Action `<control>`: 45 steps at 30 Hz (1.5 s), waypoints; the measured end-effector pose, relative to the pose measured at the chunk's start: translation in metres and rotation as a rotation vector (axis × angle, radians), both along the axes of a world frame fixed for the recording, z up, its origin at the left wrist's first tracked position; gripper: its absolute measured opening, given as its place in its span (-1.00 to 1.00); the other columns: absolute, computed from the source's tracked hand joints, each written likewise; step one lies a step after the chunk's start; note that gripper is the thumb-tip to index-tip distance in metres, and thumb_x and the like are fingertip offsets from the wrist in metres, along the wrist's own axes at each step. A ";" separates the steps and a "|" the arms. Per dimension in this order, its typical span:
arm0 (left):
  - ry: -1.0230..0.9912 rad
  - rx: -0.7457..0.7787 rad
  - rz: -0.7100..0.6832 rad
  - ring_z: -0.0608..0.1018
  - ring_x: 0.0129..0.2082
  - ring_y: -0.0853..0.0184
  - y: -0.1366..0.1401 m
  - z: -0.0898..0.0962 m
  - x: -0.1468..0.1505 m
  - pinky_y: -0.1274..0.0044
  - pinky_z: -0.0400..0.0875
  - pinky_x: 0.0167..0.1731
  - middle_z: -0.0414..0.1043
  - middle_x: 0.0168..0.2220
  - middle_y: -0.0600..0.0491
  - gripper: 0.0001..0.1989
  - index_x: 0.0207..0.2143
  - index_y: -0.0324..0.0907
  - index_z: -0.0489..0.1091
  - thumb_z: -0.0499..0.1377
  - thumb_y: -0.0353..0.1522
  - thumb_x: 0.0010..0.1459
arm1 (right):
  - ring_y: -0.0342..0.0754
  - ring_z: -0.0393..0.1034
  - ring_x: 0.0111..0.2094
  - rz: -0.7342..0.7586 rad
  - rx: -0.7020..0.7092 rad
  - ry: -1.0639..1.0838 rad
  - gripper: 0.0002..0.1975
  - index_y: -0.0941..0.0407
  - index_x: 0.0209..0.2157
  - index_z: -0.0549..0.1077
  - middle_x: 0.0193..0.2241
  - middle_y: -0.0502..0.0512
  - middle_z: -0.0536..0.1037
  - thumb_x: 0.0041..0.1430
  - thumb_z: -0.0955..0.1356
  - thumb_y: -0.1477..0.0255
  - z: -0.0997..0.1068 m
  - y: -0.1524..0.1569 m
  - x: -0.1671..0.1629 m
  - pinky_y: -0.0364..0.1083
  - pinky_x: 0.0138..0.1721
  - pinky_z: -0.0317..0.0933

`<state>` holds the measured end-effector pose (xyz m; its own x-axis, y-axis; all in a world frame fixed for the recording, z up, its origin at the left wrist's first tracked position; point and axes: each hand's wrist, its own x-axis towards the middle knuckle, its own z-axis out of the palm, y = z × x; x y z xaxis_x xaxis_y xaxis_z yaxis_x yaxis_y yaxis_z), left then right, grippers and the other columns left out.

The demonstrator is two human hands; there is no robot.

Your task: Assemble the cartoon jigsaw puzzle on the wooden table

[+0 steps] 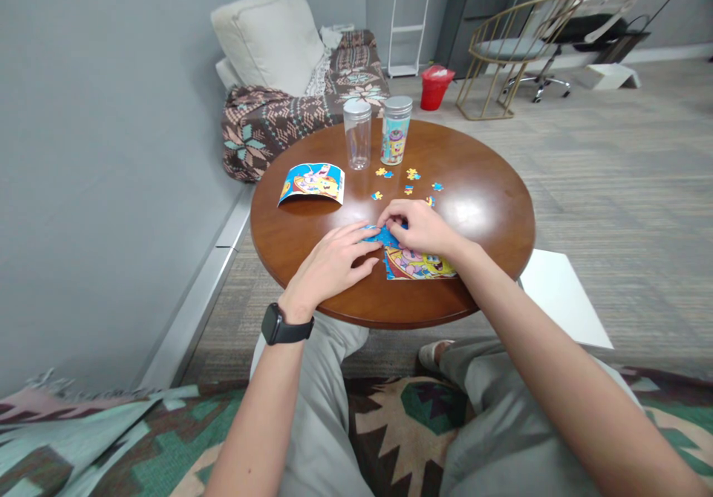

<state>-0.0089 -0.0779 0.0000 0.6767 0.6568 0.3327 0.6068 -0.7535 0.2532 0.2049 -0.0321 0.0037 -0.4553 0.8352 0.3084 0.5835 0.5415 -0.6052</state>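
1 cartoon jigsaw puzzle [415,263], partly assembled

It lies near the front edge of the round wooden surface [484,177]. Left hand [336,255]: fingers spread, touching its left side. Right hand [422,223]: fingers bunched over its upper part; cannot tell if they grip anything. Beyond lie loose pieces [413,174].

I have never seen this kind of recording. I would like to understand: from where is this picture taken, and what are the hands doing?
No machine is here. One camera, worn on a person's head, looks forward and down at the wearer's own bare left hand and right hand. On the round brown table lie a partly assembled puzzle, loose pieces and a curved picture sheet; a clear jar and a printed jar stand farther back. The left fingertips touch the puzzle's blue part. The right fingers bend over it; whether they pinch a piece is hidden.
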 end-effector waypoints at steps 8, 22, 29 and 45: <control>-0.005 -0.026 0.009 0.37 0.27 0.15 -0.001 0.002 0.001 0.19 0.30 0.25 0.47 0.15 -0.05 -0.70 0.05 -0.15 0.49 0.15 -0.35 0.30 | -0.09 0.39 -0.41 0.004 -0.003 0.001 -0.70 0.15 -0.38 0.61 -0.41 0.08 0.59 -0.02 0.25 0.62 0.001 0.000 0.000 -0.11 -0.25 0.23; 0.001 0.010 -0.028 0.43 0.20 0.16 -0.001 0.003 0.003 0.21 0.34 0.22 0.49 0.10 -0.07 -0.69 0.07 -0.16 0.45 0.14 -0.38 0.29 | -0.09 0.40 -0.38 -0.005 -0.002 -0.033 -0.71 0.15 -0.37 0.60 -0.38 0.07 0.60 -0.01 0.26 0.63 0.001 0.000 0.000 -0.13 -0.27 0.21; -0.020 0.013 -0.017 0.46 0.14 0.14 -0.002 0.003 0.003 0.22 0.39 0.16 0.44 0.11 -0.09 -0.70 0.05 -0.16 0.45 0.15 -0.39 0.27 | -0.06 0.43 -0.32 -0.010 -0.032 -0.001 -0.69 0.14 -0.37 0.59 -0.36 0.08 0.60 0.09 0.22 0.60 0.002 0.002 0.000 -0.11 -0.20 0.23; 0.120 0.120 0.258 0.50 -0.01 0.11 -0.005 0.006 0.011 0.32 0.38 0.02 0.44 -0.02 -0.17 -0.66 0.06 -0.30 0.29 0.07 -0.30 0.32 | -0.03 0.40 -0.31 -0.132 0.148 0.235 -0.72 0.13 -0.40 0.48 -0.39 0.09 0.52 0.09 0.16 0.59 0.003 0.002 0.007 -0.08 -0.17 0.22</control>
